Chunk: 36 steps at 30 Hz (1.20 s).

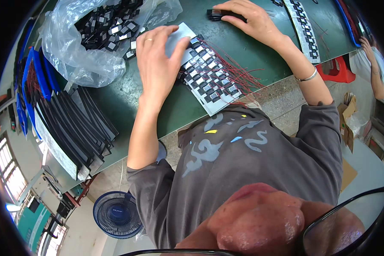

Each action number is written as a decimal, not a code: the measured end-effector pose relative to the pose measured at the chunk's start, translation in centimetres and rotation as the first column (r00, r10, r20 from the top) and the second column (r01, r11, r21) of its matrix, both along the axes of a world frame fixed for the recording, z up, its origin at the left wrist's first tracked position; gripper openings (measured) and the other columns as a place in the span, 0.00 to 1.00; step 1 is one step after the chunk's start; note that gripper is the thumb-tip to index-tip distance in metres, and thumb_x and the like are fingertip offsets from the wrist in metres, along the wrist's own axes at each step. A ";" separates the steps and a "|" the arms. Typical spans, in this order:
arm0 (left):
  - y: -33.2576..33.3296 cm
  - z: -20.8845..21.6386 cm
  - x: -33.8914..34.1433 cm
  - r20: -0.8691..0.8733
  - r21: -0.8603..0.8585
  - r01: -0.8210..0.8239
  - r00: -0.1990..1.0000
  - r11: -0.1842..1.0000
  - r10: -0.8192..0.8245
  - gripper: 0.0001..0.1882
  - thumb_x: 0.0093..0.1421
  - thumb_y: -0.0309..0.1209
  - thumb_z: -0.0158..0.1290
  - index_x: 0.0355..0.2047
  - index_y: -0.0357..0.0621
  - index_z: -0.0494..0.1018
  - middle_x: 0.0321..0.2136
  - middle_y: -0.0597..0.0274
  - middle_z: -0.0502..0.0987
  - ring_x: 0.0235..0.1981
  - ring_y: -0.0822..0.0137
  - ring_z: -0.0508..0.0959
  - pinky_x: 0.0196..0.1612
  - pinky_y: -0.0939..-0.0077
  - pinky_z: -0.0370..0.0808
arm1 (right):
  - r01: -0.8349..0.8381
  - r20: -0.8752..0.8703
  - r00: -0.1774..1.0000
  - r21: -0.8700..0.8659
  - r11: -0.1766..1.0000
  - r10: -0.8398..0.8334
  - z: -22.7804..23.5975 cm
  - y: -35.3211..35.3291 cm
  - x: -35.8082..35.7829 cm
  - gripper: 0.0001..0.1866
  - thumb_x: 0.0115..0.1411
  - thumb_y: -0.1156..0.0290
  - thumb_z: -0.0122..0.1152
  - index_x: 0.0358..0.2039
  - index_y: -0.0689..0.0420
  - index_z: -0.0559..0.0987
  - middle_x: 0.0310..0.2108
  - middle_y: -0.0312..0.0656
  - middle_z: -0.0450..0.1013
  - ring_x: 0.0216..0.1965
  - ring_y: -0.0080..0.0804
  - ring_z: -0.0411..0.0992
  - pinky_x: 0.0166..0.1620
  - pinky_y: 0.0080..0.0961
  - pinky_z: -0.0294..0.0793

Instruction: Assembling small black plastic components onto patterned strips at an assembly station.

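Red wires, black-and-silver parts, dark green table.

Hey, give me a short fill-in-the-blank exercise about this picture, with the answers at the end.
1. The left hand is at a pale board with rows of small parts, from which run thin wires coloured ____.
2. Near the fingers of the right hand lies a small stack of pieces coloured ____.
3. A metal bracelet circles the ____ wrist.
4. The tabletop under the work is coloured ____.

Missing words: red; black; right; green.
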<state>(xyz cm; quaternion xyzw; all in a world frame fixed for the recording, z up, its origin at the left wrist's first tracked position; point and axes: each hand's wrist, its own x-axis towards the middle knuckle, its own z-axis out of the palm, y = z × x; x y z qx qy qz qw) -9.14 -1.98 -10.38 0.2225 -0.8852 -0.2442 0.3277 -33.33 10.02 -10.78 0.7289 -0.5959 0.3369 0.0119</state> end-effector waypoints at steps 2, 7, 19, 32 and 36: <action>0.2 -0.3 -0.4 0.101 -0.177 -0.046 0.993 0.983 0.065 0.20 0.54 0.42 0.64 0.41 0.40 0.79 0.41 0.58 0.78 0.49 0.56 0.70 0.54 0.60 0.65 | 0.069 0.076 0.994 0.132 0.989 -0.079 0.3 -0.1 0.0 0.16 0.59 0.71 0.62 0.48 0.57 0.78 0.39 0.44 0.76 0.43 0.44 0.73 0.48 0.34 0.72; -0.7 -1.1 -0.5 0.179 -0.143 -0.072 0.979 0.987 0.097 0.18 0.55 0.41 0.63 0.41 0.42 0.81 0.41 0.57 0.80 0.48 0.56 0.72 0.54 0.64 0.65 | 0.013 0.020 1.000 0.256 0.967 -0.019 1.8 -0.5 -0.6 0.16 0.59 0.68 0.62 0.47 0.57 0.77 0.39 0.44 0.75 0.44 0.43 0.72 0.50 0.35 0.70; -0.6 -0.3 0.4 0.085 0.514 -0.113 0.993 0.851 0.080 0.09 0.58 0.32 0.60 0.36 0.42 0.82 0.33 0.61 0.82 0.39 0.66 0.75 0.46 0.75 0.71 | -0.090 0.168 0.983 0.103 0.991 0.072 1.7 -4.5 5.7 0.11 0.63 0.65 0.56 0.34 0.57 0.82 0.31 0.44 0.76 0.34 0.43 0.71 0.41 0.35 0.68; 0.3 1.5 0.9 -0.067 0.844 0.114 0.992 0.525 -0.108 0.14 0.69 0.30 0.45 0.50 0.36 0.74 0.25 0.71 0.76 0.22 0.85 0.63 0.26 0.88 0.61 | -0.124 0.235 0.965 0.003 0.992 0.120 1.7 -4.2 5.5 0.07 0.62 0.70 0.57 0.28 0.59 0.77 0.26 0.43 0.68 0.32 0.42 0.66 0.39 0.35 0.64; 0.7 1.8 1.0 -0.066 0.888 0.132 0.985 0.440 -0.161 0.14 0.69 0.30 0.45 0.49 0.35 0.75 0.26 0.73 0.74 0.25 0.85 0.65 0.28 0.89 0.61 | -0.216 0.266 0.939 -0.027 0.976 0.216 2.0 -4.4 5.2 0.06 0.61 0.73 0.56 0.30 0.60 0.72 0.29 0.46 0.65 0.34 0.44 0.64 0.39 0.33 0.64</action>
